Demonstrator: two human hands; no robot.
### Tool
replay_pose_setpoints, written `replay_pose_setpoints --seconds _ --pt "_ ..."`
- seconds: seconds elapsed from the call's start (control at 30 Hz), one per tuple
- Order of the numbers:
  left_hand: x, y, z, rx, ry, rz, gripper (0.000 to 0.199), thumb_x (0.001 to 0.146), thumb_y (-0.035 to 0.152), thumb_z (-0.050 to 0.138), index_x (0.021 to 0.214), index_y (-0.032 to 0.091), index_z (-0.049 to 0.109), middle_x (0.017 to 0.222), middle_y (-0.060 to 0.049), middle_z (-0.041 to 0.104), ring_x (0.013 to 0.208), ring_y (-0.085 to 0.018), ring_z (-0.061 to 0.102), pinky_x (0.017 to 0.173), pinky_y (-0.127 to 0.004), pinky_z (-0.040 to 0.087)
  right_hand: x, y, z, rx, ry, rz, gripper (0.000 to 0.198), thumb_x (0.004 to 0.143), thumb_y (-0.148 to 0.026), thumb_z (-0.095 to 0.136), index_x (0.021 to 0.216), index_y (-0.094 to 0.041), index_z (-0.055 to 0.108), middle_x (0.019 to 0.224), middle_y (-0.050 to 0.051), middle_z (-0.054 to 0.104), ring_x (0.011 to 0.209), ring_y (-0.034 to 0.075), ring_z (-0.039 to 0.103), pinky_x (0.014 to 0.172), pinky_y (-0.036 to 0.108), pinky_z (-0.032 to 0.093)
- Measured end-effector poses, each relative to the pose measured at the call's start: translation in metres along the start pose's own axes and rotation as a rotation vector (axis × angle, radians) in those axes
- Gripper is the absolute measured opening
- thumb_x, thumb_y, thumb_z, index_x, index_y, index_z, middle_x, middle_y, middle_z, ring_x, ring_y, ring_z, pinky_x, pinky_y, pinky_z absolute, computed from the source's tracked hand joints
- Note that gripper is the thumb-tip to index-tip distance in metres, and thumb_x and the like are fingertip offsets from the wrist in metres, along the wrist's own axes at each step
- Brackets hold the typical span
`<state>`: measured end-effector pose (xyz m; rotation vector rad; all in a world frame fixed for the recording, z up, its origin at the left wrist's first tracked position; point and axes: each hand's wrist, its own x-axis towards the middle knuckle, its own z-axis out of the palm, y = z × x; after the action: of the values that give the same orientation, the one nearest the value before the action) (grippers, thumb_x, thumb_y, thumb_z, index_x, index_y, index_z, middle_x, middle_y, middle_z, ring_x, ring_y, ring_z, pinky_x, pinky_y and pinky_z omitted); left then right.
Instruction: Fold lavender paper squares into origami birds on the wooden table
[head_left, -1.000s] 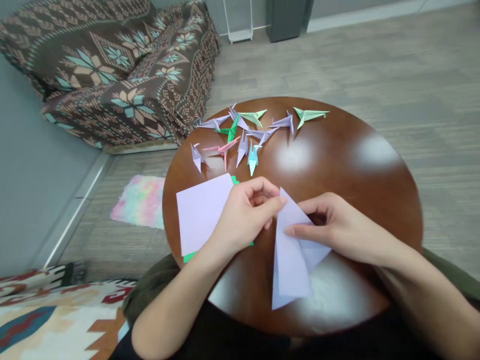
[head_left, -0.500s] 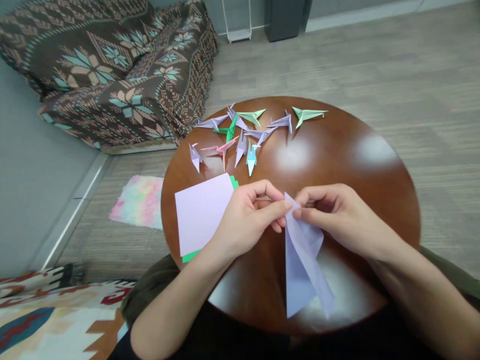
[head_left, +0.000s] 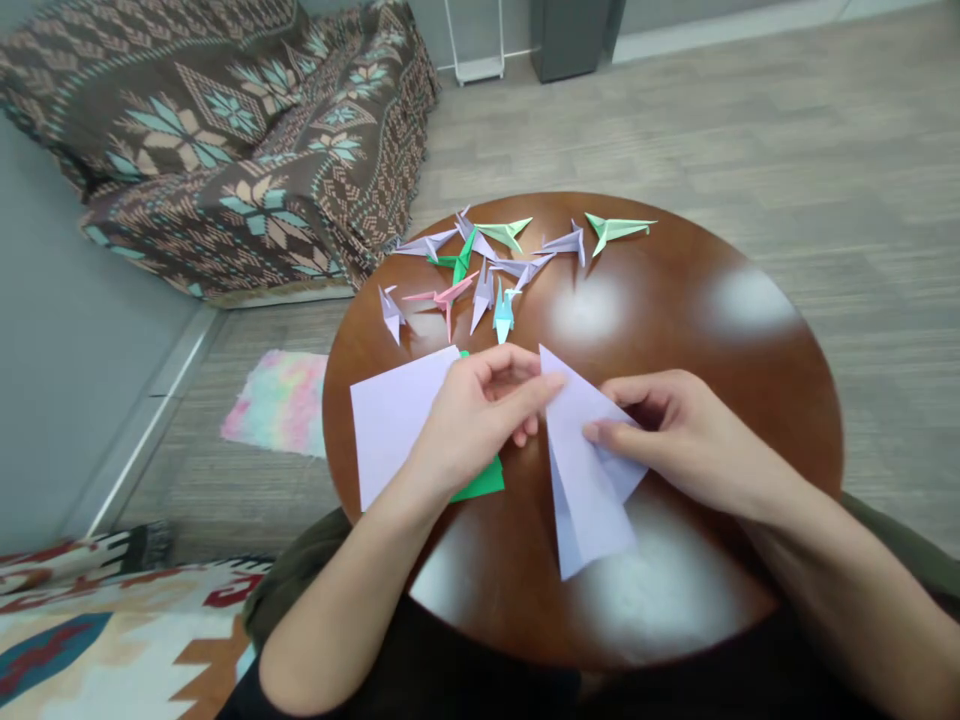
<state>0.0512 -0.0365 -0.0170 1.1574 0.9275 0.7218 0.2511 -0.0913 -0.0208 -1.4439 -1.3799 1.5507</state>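
Note:
A partly folded sheet of lilac origami paper (head_left: 589, 500) is held between my two hands above the near half of the table. My left hand (head_left: 487, 405) pinches its upper left edge between thumb and fingers. On the other side my right hand (head_left: 667, 430) grips the right part, thumb on top and fingers behind. One layer lies folded over another, and the lower left edges stand slightly apart. Left of it, partly under my left wrist, lies a stack of square paper with a lilac sheet (head_left: 397, 415) on top and green paper (head_left: 484, 482) sticking out.
Several folded paper cranes in lilac, green, pink and blue stand at the far left of the round brown table (head_left: 675, 330), among them a pink crane (head_left: 448, 297) and a blue crane (head_left: 503, 312). A covered sofa (head_left: 262, 170) stands beyond.
The lilac paper has moved up and left and now lies flatter, its folded layer turned toward me. My left hand has shifted left along with it, while my right hand has barely moved.

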Motion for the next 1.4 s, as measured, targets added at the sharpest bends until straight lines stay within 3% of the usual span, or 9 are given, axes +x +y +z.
replay_pose_setpoints --seconds 0.1,0.4,0.63,1.0,1.17,1.4 --pt "-0.003 0.002 0.002 0.093 -0.122 -0.093 0.032 0.081 0.036 0.083 0.069 0.015 0.062 0.051 0.004 0.058 0.044 -0.006 0.049 0.044 -0.017 0.037 0.000 0.000 0.000 -0.018 0.037 -0.008 0.011 0.081 -0.027 0.071 0.076 -0.018 0.073 0.074 0.001 0.070 0.066 0.016 0.057 0.059 0.027 0.043" --pt "0.000 -0.001 0.002 0.072 -0.071 -0.083 0.025 0.083 0.026 0.080 0.066 0.014 0.067 0.054 -0.001 0.066 0.047 -0.009 0.059 0.049 -0.018 0.045 0.000 -0.003 0.000 -0.086 0.120 -0.035 0.014 0.079 -0.029 0.073 0.070 -0.018 0.074 0.065 0.000 0.065 0.059 0.015 0.053 0.052 0.025 0.039" --pt "-0.001 0.002 0.004 0.073 -0.098 -0.098 0.032 0.081 0.034 0.082 0.062 0.014 0.067 0.053 -0.001 0.065 0.044 -0.008 0.056 0.046 -0.018 0.043 0.001 -0.001 -0.002 0.000 0.058 0.013 0.020 0.079 -0.037 0.080 0.078 -0.018 0.081 0.071 0.002 0.073 0.061 0.017 0.060 0.054 0.027 0.045" --pt "-0.002 0.002 0.005 0.065 -0.124 -0.139 0.027 0.084 0.026 0.077 0.061 0.013 0.069 0.053 -0.002 0.065 0.045 -0.008 0.058 0.047 -0.016 0.046 0.003 0.002 -0.009 0.038 0.004 0.079 0.026 0.083 -0.042 0.078 0.083 -0.017 0.083 0.079 0.005 0.079 0.066 0.020 0.067 0.058 0.028 0.049" --pt "-0.002 0.001 0.005 0.088 -0.125 -0.143 0.024 0.078 0.024 0.082 0.064 0.014 0.065 0.051 0.001 0.063 0.043 -0.008 0.056 0.045 -0.017 0.044 0.003 0.000 -0.006 0.074 -0.082 0.063 0.020 0.082 -0.035 0.077 0.088 -0.017 0.085 0.081 0.003 0.080 0.067 0.021 0.068 0.059 0.028 0.049" --pt "-0.003 0.001 0.004 0.124 -0.134 -0.145 0.024 0.081 0.018 0.075 0.062 0.016 0.060 0.048 0.003 0.060 0.040 -0.007 0.052 0.041 -0.015 0.039 0.001 0.000 -0.004 0.106 -0.116 0.077 0.017 0.080 -0.024 0.072 0.088 -0.020 0.087 0.078 0.001 0.080 0.068 0.020 0.070 0.060 0.027 0.051"
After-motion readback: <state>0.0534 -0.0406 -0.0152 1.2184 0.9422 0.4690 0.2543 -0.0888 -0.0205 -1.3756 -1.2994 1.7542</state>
